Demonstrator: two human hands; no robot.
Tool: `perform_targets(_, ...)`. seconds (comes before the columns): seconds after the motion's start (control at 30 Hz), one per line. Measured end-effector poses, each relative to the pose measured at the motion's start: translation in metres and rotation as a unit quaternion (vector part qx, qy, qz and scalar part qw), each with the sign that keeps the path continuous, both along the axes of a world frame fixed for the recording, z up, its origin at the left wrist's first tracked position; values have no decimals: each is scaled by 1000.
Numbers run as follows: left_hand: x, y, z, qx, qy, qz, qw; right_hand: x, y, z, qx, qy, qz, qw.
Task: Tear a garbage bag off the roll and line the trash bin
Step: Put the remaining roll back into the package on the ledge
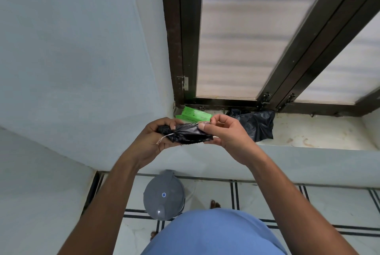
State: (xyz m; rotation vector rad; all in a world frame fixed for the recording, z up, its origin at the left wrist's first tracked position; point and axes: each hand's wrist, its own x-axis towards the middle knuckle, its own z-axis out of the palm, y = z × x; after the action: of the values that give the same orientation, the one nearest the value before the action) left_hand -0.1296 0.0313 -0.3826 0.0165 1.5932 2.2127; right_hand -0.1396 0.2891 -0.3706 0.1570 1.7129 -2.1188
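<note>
The black garbage-bag roll (185,134), a white string dangling from its left end, is held between my hands in front of the windowsill (308,135). My left hand (153,139) grips its left end; my right hand (224,131) pinches its upper edge between thumb and forefinger. Behind lie a green carton (193,115) and loose black bag (259,124); below, the grey lidded trash bin (163,195) stands on the tiled floor.

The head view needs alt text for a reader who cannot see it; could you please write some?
Two bare hands hold a black garbage bag roll at chest height, left hand gripping one end, right hand pinching the other. Behind them, a green box and a loose black bag lie on a window sill; below, a closed grey trash bin stands on the tiled floor.
</note>
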Motion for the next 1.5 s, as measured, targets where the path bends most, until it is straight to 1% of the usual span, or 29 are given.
perform_targets(0.1, 1, -2, -1, 40, -30, -10, 999, -2, 3, 0, -22, -17, -17, 999)
perform_targets(0.17, 2, -8, 4, 94, -65, -38, 993, -2, 5, 2, -6, -15, -27, 999)
perform_targets(0.2, 2, -10, 6, 99, -77, -41, 991, -3, 6, 3, 10, -14, -31, 999)
perform_targets(0.23, 2, -11, 9, 64, -81, -33, 994, -3, 7, 3, 22, -12, -33, 999)
perform_targets(0.27, 1, -11, 12, -8, -73, -11, 997, -4, 8, 4, 32, -8, -31, 999)
perform_targets(0.3, 0, -10, 14, -99, -53, 14, 994, -5, 8, 3, 40, -1, -24, 999)
perform_targets(0.33, 0, -5, 18, -185, -21, 32, 982, -5, 9, 3, 49, 8, -12, 999)
perform_targets(0.37, -1, 1, 22, -248, 14, 46, 968, -5, 9, 4, 63, 17, 0, 998)
perform_targets(0.4, -2, 7, 25, -285, 45, 48, 956, -5, 9, 6, 75, 24, 12, 997)
perform_targets(0.47, -5, 17, 31, -323, 84, -28, 942, -5, 7, 8, 82, 36, 30, 996)
perform_targets(0.53, -8, 28, 32, -373, 98, -119, 915, -5, 6, 11, 77, 38, 40, 995)
perform_targets(0.57, -9, 33, 31, -389, 104, -142, 905, -8, 7, 12, 78, 35, 41, 995)
perform_targets(0.7, -4, 45, 21, -410, 134, -145, 890, -20, 15, 9, 127, 26, 58, 990)
perform_targets(0.8, 4, 43, 11, -446, 106, -129, 880, -35, 13, -5, 187, 31, 85, 978)
perform_targets(0.87, 11, 37, 2, -449, 62, -101, 886, -56, 8, -28, 280, 60, 66, 956)
perform_targets(0.9, 14, 33, -2, -443, 41, -89, 891, -70, 4, -43, 346, 87, 61, 932)
perform_targets(0.97, 24, 30, -8, -420, 9, -70, 905, -97, -7, -72, 472, 152, 88, 864)
perform_targets(1.0, 28, 29, -9, -408, -5, -56, 911, -110, -14, -85, 515, 179, 113, 831)
perform_targets(1.07, 38, 31, -8, -372, -36, -18, 927, -129, -29, -103, 572, 208, 167, 775)
perform_targets(1.13, 44, 32, -6, -320, -65, 20, 945, -144, -43, -119, 605, 244, 222, 725)
perform_targets(1.2, 48, 33, -7, -325, -67, 39, 943, -153, -51, -132, 618, 269, 250, 695)
perform_targets(1.23, 49, 32, -10, -334, -70, 49, 939, -156, -53, -136, 619, 276, 253, 690)
perform_targets(1.27, 50, 32, -12, -339, -78, 64, 935, -157, -54, -136, 615, 282, 257, 690)
perform_targets(1.3, 51, 32, -14, -343, -89, 81, 932, -158, -54, -133, 603, 284, 260, 699)
perform_targets(1.33, 50, 31, -14, -347, -98, 95, 928, -158, -52, -129, 582, 286, 257, 717)
perform_targets(1.4, 47, 30, -16, -350, -120, 113, 922, -156, -46, -120, 523, 286, 244, 765)
perform_targets(1.47, 40, 30, -17, -313, -165, 138, 925, -150, -37, -115, 471, 276, 217, 809)
perform_targets(1.5, 36, 29, -19, -283, -186, 148, 929, -146, -32, -115, 451, 271, 203, 826)
